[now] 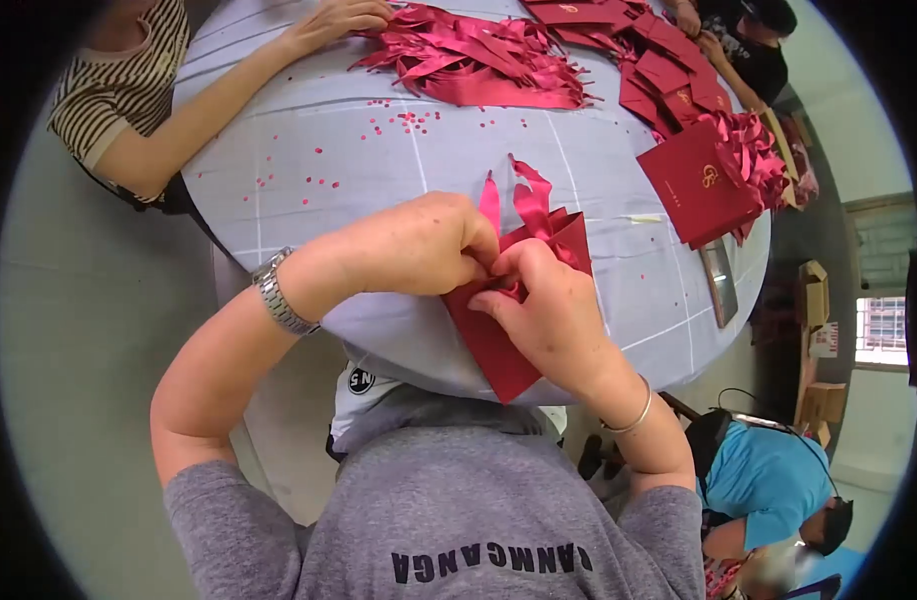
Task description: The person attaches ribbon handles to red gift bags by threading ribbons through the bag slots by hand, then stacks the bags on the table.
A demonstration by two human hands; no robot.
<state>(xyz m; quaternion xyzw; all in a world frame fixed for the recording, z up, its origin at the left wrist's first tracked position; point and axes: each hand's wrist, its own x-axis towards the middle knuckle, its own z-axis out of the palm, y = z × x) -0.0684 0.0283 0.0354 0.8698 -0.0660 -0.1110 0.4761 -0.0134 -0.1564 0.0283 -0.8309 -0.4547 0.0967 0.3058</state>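
One broad desk (379, 165), covered in pale cloth, carries everything here. Across its far right lies a pile of red bags (669, 80), with a heap of loose ribbons (469, 55) to the left of it. A single red bag (499, 355) is at the near edge, tilted, directly before the wearer.

The step in hand looks like working a ribbon (532, 200) at this bag's mouth. To do it well, I would brace the card wall from behind so it does not buckle, draw the ribbon through gently, and keep it flat, without a twist.

Both forearms angle inward and the hands meet over the bag's top. The left hand (454, 240) comes in knuckles up, its fingers curled and closed on the bag near the rim; its tips are partly covered. The right hand (544, 305) bends in from the other side, thumb and forefinger nearly together, gripping the bag there too. Which fingertips have the ribbon, I cannot tell.

Smallest are the red dots (409, 120) scattered on the cloth.
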